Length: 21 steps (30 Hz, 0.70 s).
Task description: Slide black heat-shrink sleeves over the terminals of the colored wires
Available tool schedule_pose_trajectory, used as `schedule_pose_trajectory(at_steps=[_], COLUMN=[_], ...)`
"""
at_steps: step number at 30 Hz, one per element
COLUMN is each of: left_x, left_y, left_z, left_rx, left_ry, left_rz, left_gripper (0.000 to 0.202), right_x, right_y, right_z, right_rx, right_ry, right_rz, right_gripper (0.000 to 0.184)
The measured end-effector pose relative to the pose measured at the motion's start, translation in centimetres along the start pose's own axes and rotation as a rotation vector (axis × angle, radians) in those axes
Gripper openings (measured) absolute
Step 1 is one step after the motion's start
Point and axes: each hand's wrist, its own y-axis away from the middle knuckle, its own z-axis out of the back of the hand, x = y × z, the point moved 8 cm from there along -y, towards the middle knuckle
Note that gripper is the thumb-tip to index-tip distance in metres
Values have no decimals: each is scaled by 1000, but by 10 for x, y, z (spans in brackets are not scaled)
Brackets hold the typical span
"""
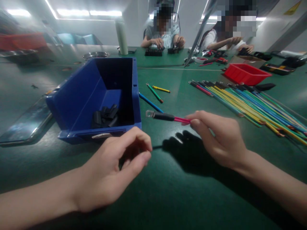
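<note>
Between thumb and fingers, my right hand (219,135) grips a red cable (181,120) just above the table. Its far end carries a black sleeve (163,116) and a flat metal lug (150,114), both pointing left. My left hand (112,166) is curled in front of the blue bin (137,105), thumb and index tips brought together, with nothing visible in them. Several short black tube pieces (105,116) lie inside the bin. Just behind the held cable are a blue cable (151,102), a green cable (154,93) and a yellow cable (161,89).
A row of multicoloured cables (249,105) spreads across the right of the green table (172,195), with a red tray (247,74) behind it. At left lies a phone-like slab (26,123). Two people sit opposite, working with their hands; a pale bottle (122,36) stands at the back.
</note>
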Motion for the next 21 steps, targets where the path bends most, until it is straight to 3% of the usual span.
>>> schedule_pose_trajectory(at_steps=[5, 9, 13, 16, 21], left_x=[-8, -9, -15, -21, -30], left_y=[1, -2, -1, 5, 11], left_z=[-7, -4, -1, -4, -8], left_rx=[59, 28, -15, -20, -28], left_ry=[-89, -124, -202, -330, -482], left_rz=[-121, -170, -268, -390, -506], left_gripper=[9, 12, 8, 11, 15], right_x=[-39, -74, -91, -92, -89], right_y=[7, 18, 26, 28, 28], right_z=[10, -3, -15, -20, -21], right_rx=[-112, 26, 192, 303, 339], right_ry=[54, 62, 108, 148, 174], right_rz=[-319, -573, -757, -838, -843], right_gripper=[29, 41, 44, 40, 39])
